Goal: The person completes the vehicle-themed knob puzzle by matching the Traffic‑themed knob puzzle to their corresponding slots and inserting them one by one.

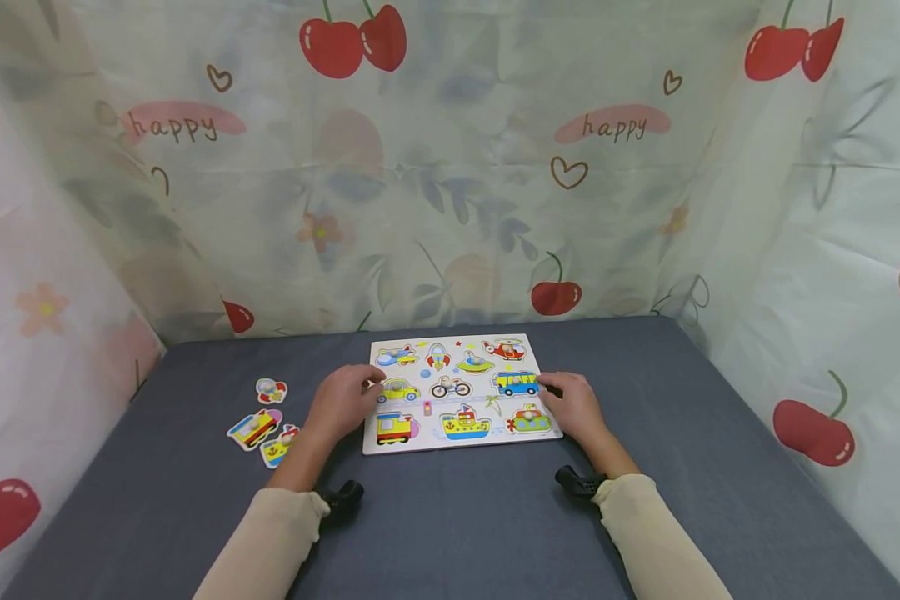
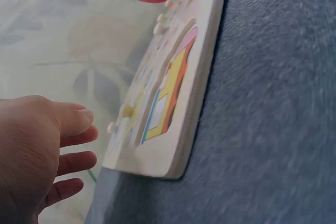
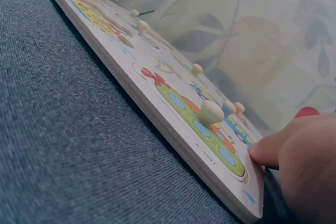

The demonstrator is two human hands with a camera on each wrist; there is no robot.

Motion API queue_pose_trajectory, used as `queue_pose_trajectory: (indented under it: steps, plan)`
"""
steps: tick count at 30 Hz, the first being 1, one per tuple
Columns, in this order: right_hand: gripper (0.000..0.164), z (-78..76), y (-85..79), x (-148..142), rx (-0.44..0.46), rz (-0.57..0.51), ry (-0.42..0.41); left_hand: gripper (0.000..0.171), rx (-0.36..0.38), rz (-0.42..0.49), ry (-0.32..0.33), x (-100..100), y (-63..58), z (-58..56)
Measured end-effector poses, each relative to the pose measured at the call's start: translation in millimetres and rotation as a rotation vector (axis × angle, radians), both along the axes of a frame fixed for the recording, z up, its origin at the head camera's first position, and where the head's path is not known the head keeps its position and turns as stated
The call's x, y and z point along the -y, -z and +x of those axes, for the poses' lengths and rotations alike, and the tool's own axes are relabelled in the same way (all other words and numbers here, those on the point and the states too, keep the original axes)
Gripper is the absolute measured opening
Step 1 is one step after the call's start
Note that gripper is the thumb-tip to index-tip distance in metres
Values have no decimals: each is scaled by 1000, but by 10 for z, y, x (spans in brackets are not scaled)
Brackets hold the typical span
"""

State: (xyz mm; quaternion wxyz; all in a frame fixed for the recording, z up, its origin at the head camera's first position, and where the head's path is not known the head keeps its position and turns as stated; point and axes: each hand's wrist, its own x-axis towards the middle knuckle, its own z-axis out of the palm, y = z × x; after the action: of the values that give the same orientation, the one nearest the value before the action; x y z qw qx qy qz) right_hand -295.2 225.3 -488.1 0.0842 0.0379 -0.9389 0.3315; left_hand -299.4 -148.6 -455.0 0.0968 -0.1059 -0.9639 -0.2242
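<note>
A white wooden peg puzzle board [image 1: 450,454] lies flat on the table. Knobbed vehicle pieces sit in it, among them a submarine [image 3: 194,121] and a bus [image 1: 517,383]. The train recess [image 2: 170,95] and the ship recess [image 3: 97,17] show printed pictures without knobs. My left hand [image 1: 347,402] is at the board's left edge beside the car [image 1: 397,390]; its fingers are loosely bent, with nothing between them in the left wrist view [image 2: 42,150]. At the right edge is my right hand [image 1: 573,404], its thumb [image 3: 268,150] touching the board near the bus.
Left of the board lie three loose pieces: a rocket [image 1: 271,391], a train [image 1: 253,428] and a ship [image 1: 276,451], the last partly behind my left forearm. Dark grey cloth [image 1: 457,525] covers the table. Printed curtains [image 1: 435,250] hang at the back and both sides.
</note>
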Motion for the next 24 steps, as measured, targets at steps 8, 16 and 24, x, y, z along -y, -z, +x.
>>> queue_pose_trajectory:
  steps: [8,16,24]
  plan:
    - [34,5,-7,-1,-20,-5,-9,19,-21,25,-42,160,12,-4]
    - [35,1,-11,11,-10,1,-4,18,-5,28,-39,339,18,5]
    - [34,7,-12,20,-36,4,-3,19,-7,-28,-46,444,9,29]
